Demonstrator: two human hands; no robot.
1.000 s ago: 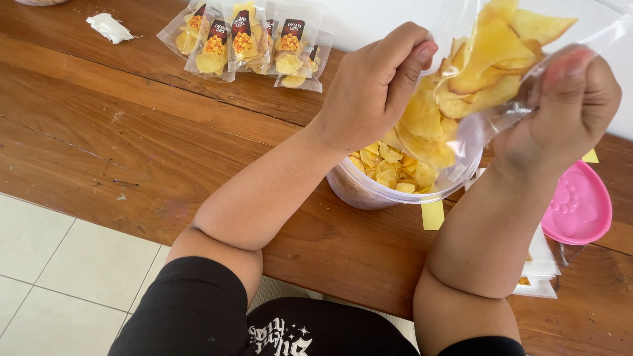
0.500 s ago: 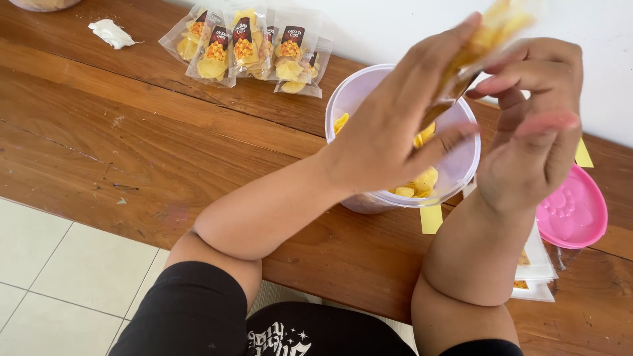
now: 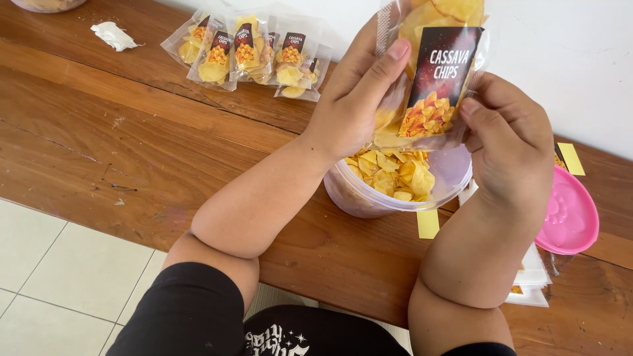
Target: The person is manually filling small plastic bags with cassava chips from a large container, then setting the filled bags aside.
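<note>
head view looks down on a long brown wooden bench (image 3: pixel 132 138) with plank seams and a few scuffs, set against a pale wall; pale floor tiles (image 3: pixel 59 290) show below its near edge.

both hands hold one clear chip bag (image 3: pixel 432 72) upright above a round clear tub (image 3: pixel 402 188), just off the bench's near edge on the right. the left hand (image 3: pixel 353 109) wraps the bag's left side, its fingers (image 3: pixel 386 62) clamped on the plastic with the thumb pressed near the top. the right hand (image 3: pixel 511 148) pinches the bag's right side, thumb on the front by the dark label, fingers closed behind it. the bag carries yellow chips and one dark label with a picture of chips.

the one tub holds a loose heap of yellow chips (image 3: pixel 395 173) and stands touching the bench, directly under the bag. one pink lid (image 3: pixel 570 214) lies just right of the right wrist. two yellow paper slips show: one (image 3: pixel 427 224) at the tub's base, one (image 3: pixel 570 158) near the far edge beyond the lid. a stack of flat bags (image 3: pixel 531 287) lies partly under the right forearm; its count cannot be told.

toward the far left lies a cluster of filled bags (image 3: pixel 254 56), about six, overlapping. one crumpled white scrap (image 3: pixel 113 35) lies left of them, and part of one container (image 3: pixel 46 5) shows at the far left corner.
</note>
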